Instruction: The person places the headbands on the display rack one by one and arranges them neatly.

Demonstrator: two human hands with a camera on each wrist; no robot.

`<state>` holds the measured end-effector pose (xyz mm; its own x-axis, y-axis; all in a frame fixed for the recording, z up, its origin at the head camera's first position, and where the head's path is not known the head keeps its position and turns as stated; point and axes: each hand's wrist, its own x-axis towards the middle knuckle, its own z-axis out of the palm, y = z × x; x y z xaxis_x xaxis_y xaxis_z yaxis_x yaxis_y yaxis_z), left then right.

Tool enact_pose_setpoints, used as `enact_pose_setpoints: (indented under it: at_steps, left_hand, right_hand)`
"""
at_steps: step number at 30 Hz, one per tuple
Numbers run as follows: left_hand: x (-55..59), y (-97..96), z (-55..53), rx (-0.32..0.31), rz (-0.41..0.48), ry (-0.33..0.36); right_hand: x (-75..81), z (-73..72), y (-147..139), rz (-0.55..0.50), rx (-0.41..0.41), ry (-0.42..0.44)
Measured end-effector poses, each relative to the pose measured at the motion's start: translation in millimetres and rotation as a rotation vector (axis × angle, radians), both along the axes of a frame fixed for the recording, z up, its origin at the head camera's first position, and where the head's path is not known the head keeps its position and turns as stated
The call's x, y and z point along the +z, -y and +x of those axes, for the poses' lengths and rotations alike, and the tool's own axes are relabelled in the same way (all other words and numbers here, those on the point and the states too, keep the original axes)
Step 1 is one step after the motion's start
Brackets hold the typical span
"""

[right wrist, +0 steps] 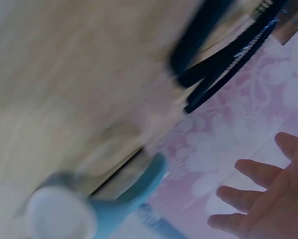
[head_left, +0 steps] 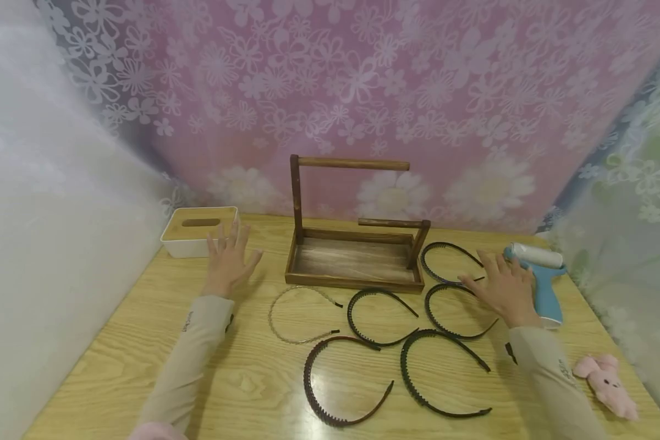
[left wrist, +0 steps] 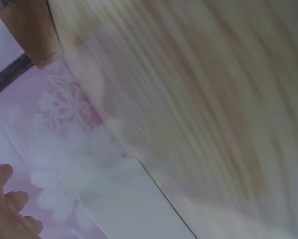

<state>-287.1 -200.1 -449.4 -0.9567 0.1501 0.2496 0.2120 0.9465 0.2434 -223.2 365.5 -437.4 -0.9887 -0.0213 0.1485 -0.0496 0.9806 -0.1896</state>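
My left hand (head_left: 228,261), fingers spread and holding nothing, hovers by the front right corner of a white tissue box (head_left: 186,248) with a wooden lid. Over on the right, my right hand (head_left: 505,292) is spread too, between the black headbands and a blue lint roller (head_left: 547,296). Several headbands lie on the table: a pale beaded one (head_left: 271,318), a dark red one (head_left: 308,382), and black ones, among them a large toothed one (head_left: 405,366). Behind them stands a brown wooden rack (head_left: 357,285) with a tray base, a tall bar and a low bar.
A pink plush toy (head_left: 610,388) lies at the right edge of the wooden table (head_left: 242,385). Floral cloth (head_left: 330,91) hangs behind the table, and more cloth (head_left: 49,214) closes in the left side.
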Motion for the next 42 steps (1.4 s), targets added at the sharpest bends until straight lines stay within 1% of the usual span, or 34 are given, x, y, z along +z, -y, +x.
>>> enact_pose_setpoints:
  at_steps: [3, 5, 8, 10, 12, 16, 19, 22, 24, 30, 33, 38, 40, 42]
  left_hand:
    - [1.4, -8.6, 0.1, -0.001, 0.019, 0.026]
    - [1.5, -15.0, -0.2, -0.005, 0.036, 0.059]
    - [0.8, -24.8, -0.5, -0.020, 0.094, 0.097]
    - [-0.7, -30.8, -0.4, -0.037, 0.148, 0.135]
    - [-3.0, -35.9, -0.1, -0.051, 0.198, 0.168]
    - [-7.9, -44.8, 2.7, -0.066, 0.313, 0.260]
    - [-10.7, -50.8, 4.7, -0.078, 0.432, 0.302]
    - [-13.6, -56.5, 6.6, -0.095, 0.547, 0.305]
    - [-15.6, -60.0, 8.9, -0.100, 0.609, 0.306]
    - [-23.7, -66.5, 15.9, -0.090, 0.761, 0.332]
    - [-26.3, -66.7, 17.7, -0.098, 0.808, 0.330]
    - [-30.6, -64.0, 18.1, -0.115, 0.850, 0.324]
    - [-34.5, -63.3, 17.0, -0.121, 0.872, 0.326]
    - [-38.0, -63.8, 16.6, -0.130, 0.888, 0.319]
  right_hand:
    - [0.1, -10.3, 13, -0.007, 0.018, 0.023]
    - [1.0, -15.8, 21, -0.005, 0.029, 0.052]
    - [1.4, -22.5, 33, 0.014, 0.053, 0.096]
    - [1.0, -26.1, 40, 0.036, 0.067, 0.132]
    - [-0.2, -28.8, 48, 0.060, 0.083, 0.151]
    - [-2.9, -32.1, 61, 0.104, 0.123, 0.183]
    - [-6.1, -33.9, 69, 0.102, 0.141, 0.208]
    - [-9.0, -36.0, 75, 0.089, 0.137, 0.220]
    - [-9.8, -37.4, 79, 0.081, 0.132, 0.225]
    - [-8.0, -41.6, 85, 0.079, 0.105, 0.244]
    - [-5.4, -43.3, 85, 0.073, 0.098, 0.263]
    - [-0.9, -43.2, 85, 0.057, 0.104, 0.290]
    - [-0.4, -42.6, 85, 0.049, 0.110, 0.284]
    - [-1.2, -42.3, 84, 0.052, 0.125, 0.247]
